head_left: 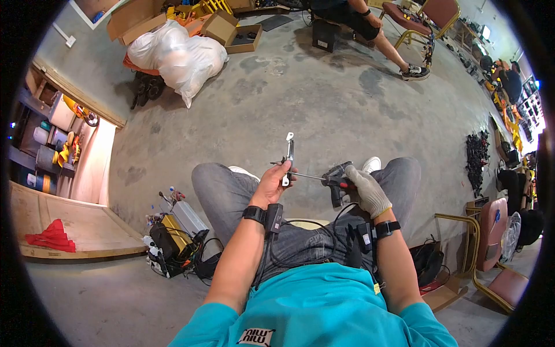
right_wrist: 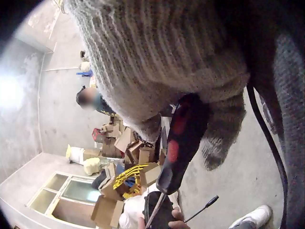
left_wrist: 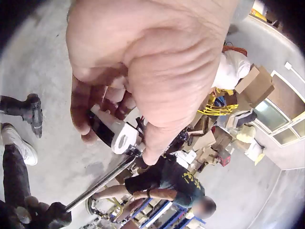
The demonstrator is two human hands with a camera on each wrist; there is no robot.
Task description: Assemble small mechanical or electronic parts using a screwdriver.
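My bare left hand (head_left: pixel 270 186) grips a slim white-and-black part (head_left: pixel 290 146) upright in front of my lap. A white end with a hole shows between its fingers in the left wrist view. My right hand (head_left: pixel 370 192), in a knitted glove, holds a screwdriver (right_wrist: pixel 183 138) by its red-and-black handle. The metal shaft (left_wrist: pixel 101 185) runs across to the part, its tip right at the white end beside my left thumb. A thin rod with a dark end (right_wrist: pixel 209 201) sticks out by the left hand. Below the screwdriver, a black cordless drill (head_left: pixel 335 195) lies between my legs.
A box of tools and cables (head_left: pixel 176 234) stands on the floor left of my knee. White bags (head_left: pixel 176 55) and cardboard boxes lie ahead. Another person's leg (head_left: pixel 393 55) is at the far right. A chair (head_left: pixel 491 237) stands behind on the right; cables cross my lap.
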